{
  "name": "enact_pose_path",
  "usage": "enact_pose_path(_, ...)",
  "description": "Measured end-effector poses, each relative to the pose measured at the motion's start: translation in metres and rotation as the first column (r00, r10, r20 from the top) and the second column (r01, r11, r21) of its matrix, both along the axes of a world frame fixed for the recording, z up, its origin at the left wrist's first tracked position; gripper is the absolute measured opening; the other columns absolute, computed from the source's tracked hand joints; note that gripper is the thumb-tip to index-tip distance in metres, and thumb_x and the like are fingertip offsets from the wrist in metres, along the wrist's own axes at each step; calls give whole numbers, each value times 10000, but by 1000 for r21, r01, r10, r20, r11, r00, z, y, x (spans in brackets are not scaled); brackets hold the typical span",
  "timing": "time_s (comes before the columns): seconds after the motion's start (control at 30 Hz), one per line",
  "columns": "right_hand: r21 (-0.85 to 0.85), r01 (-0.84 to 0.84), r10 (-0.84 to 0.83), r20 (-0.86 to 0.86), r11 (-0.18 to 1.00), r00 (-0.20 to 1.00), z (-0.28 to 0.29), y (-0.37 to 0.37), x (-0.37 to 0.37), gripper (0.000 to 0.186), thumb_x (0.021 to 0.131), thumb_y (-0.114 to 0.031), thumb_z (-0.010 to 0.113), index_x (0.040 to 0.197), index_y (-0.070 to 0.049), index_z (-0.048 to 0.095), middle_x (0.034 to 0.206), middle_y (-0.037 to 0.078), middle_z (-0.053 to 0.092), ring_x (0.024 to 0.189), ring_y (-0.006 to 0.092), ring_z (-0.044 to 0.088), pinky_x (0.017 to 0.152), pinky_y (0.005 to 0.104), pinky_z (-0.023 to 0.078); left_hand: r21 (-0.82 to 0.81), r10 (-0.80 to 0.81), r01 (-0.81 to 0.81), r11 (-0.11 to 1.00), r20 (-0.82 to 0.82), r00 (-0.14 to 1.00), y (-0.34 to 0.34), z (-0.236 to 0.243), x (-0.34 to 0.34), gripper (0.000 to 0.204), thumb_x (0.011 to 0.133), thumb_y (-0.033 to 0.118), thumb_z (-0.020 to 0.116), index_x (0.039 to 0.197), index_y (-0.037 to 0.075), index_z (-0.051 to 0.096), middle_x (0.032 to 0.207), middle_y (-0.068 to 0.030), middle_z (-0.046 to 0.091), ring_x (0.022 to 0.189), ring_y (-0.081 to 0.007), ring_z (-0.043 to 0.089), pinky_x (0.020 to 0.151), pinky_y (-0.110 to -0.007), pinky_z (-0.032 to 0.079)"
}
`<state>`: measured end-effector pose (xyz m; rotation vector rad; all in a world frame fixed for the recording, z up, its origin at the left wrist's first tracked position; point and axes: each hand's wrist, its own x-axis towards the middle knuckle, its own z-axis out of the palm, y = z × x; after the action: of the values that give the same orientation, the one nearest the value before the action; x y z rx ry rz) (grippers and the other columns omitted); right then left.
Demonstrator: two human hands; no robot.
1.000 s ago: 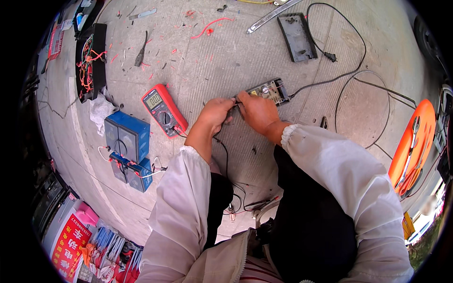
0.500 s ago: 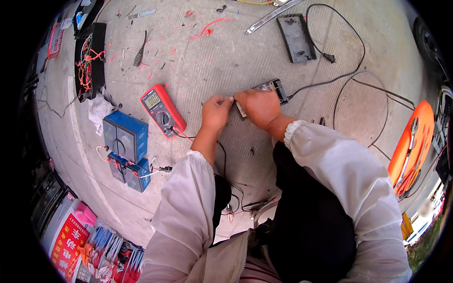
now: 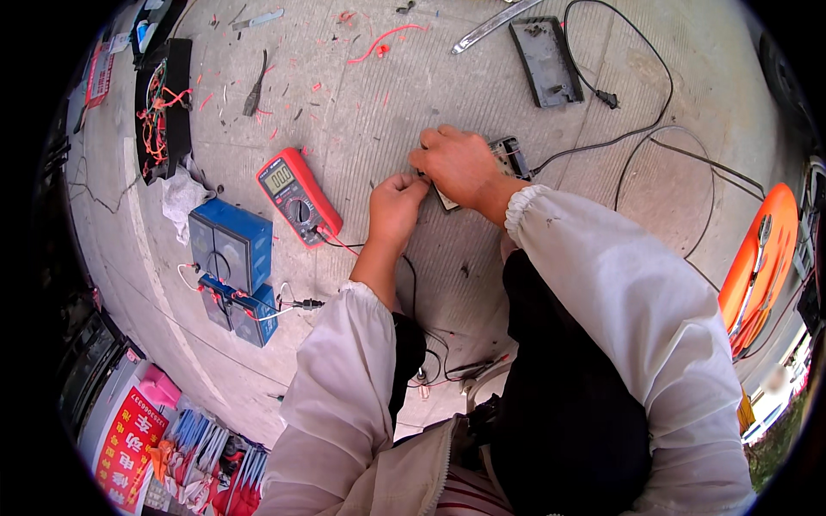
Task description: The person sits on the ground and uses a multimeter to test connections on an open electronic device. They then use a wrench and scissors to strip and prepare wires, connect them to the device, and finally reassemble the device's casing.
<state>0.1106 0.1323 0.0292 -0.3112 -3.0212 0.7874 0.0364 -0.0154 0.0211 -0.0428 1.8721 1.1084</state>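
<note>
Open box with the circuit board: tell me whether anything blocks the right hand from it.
Nothing visible does: the right hand is over the open box, hiding part of it; contact beneath the palm is hidden. The left hand is near its left end, and the red meter lies farther left.

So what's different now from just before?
The right hand moved forward, farther from the body. Whether it let go of anything is hidden. The left hand stayed nearly put; the red meter and blue boxes didn't move.
</note>
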Motion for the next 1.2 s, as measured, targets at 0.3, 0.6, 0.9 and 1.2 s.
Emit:
enact_pose_path(0.3,-213,233,-238,2,949,971,1,-12,17,153,806,-117,672,957,-133,696,939,65,608,921,295,631,733,432,525,-26,223,-222,975,141,964,17,16,1,138,881,97,644,858,-36,676,796,-32,629,706,-118,533,641,-278,409)
enact_pose_path(0.6,-123,61,-72,-84,990,994,-6,-8,18,99,788,-154,663,858,-154,733,901,22,599,927,246,582,847,377,445,-73,148,-141,987,101,984,6,1,-6,171,882,149,613,779,20,661,755,-12,599,665,-123,509,587,-298,381)
enact_pose_path(0.9,-88,-40,29,-127,995,991,-13,-5,14,126,765,-124,629,851,-130,721,909,35,590,963,248,570,858,380,441,-55,-103,92,994,-244,964,-7,-12,2,195,839,122,657,929,-45,702,866,-99,651,752,-179,616,720,-311,505)
enact_pose_path(1.2,-69,238,-243,-67,969,968,-4,-23,29,89,793,-102,634,842,-112,707,934,55,596,951,265,568,851,399,437,-249,-385,296,922,-518,764,-4,-2,5,208,825,122,714,996,7,743,985,-147,651,827,-248,654,787,-357,533)
